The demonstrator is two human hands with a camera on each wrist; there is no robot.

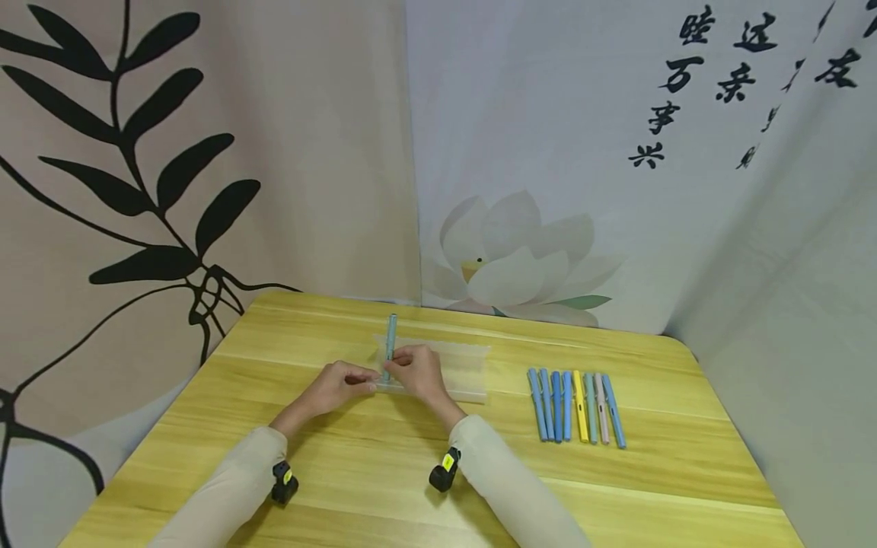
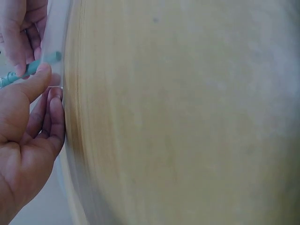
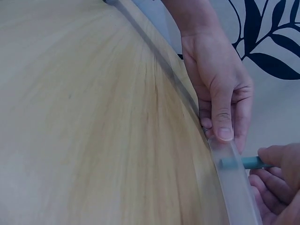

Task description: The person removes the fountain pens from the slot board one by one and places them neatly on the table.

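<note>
My right hand (image 1: 416,371) pinches a teal pen (image 1: 391,335) that stands lengthwise over the left part of a clear plastic pouch (image 1: 466,371). In the right wrist view the pen's near end (image 3: 229,163) shows through the pouch's translucent front strip (image 3: 239,192). At the pouch's front left corner, my left hand (image 1: 340,387) holds the strip's edge between thumb and fingers. The left wrist view has the left hand (image 2: 28,126) just beside the pen (image 2: 44,63), with the right hand (image 2: 21,28) beyond it.
To the right lies a row of several capped pens: blue ones (image 1: 546,405), a yellow one (image 1: 581,406), a green one (image 1: 591,407), a pink one (image 1: 602,407) and another blue (image 1: 614,411). The wooden table (image 1: 384,487) meets a printed curtain (image 1: 329,152) at its back.
</note>
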